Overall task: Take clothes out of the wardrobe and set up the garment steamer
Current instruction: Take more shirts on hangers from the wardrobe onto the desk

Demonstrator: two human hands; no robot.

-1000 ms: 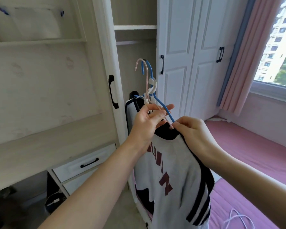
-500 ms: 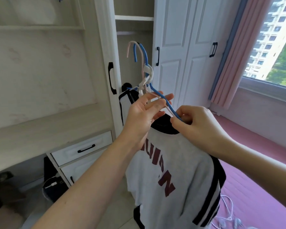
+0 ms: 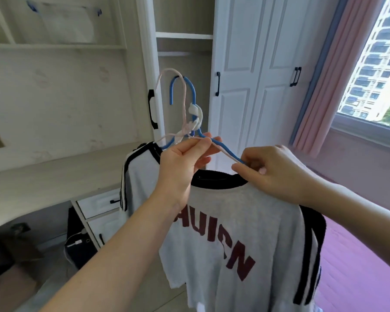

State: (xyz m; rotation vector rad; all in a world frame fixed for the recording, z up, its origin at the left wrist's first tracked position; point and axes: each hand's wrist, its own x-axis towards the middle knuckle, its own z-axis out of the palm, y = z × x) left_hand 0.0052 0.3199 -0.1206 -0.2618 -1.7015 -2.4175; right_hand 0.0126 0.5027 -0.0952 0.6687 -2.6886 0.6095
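With the grey T-shirt (image 3: pixel 239 221) as the landmark: far to its left runs the pale wooden bench (image 3: pixel 43 176) with white drawers (image 3: pixel 99 202) under it, and a dark bag (image 3: pixel 79 246) sits on the floor below those. Just left of the shirt's collar, the left hand (image 3: pixel 185 158) has its grip closed, fingers pinching the necks of two tangled hangers, the blue hanger (image 3: pixel 185 86) and the pink hanger (image 3: pixel 173 74), whose hooks rise above the shirt, free of any rail. Behind the hooks stands the open wardrobe (image 3: pixel 182 59); its compartment looks bare where it can be seen. At the shirt's right shoulder, the right hand (image 3: pixel 273 170) is closed too, thumb and forefinger pinching the hanger arm where it enters the collar.

The step in hand appears to be the first one: the shirt is out of the wardrobe and held in the air, and the two hangers seem to be getting sorted. Next the garment needs carrying to wherever the steamer stands; no steamer is in view.

Dark red block letters on the chest read roughly "HUISN"; the forearm hides the start, so the word is uncertain. To the shirt's right are pink curtains (image 3: pixel 338 70) and a window (image 3: pixel 376 59).
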